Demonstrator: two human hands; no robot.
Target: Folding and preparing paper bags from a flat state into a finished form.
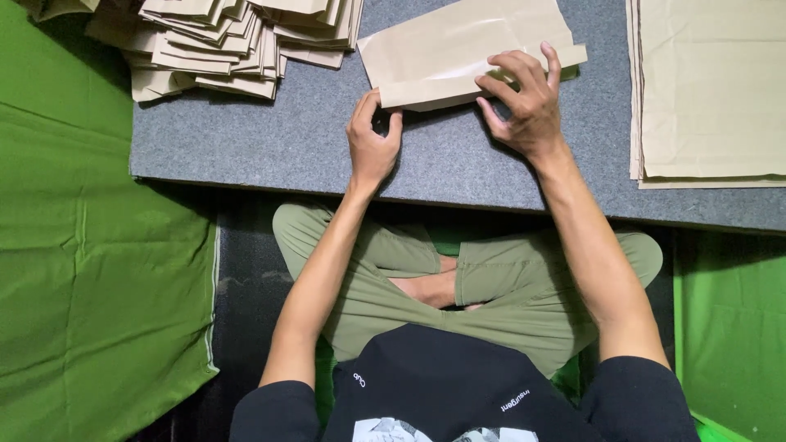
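Left hand [372,143] pinches the folded brown paper sheet [467,53] at its corner; right hand [524,102] presses fingers-spread on the fold; I judge creasing underway, needing firm sliding pressure next.

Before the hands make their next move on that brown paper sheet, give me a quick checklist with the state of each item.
1. Left hand pinches the near left corner of the brown paper sheet: ok.
2. Right hand presses fingertips on the folded edge: ok.
3. Sheet lies fully on the grey mat: ok.
4. Fold crease sharp along its whole length: cannot tell.
5. Folded pile at far left sits apart from the sheet: ok.
6. Flat stack at right sits apart from the hands: ok.
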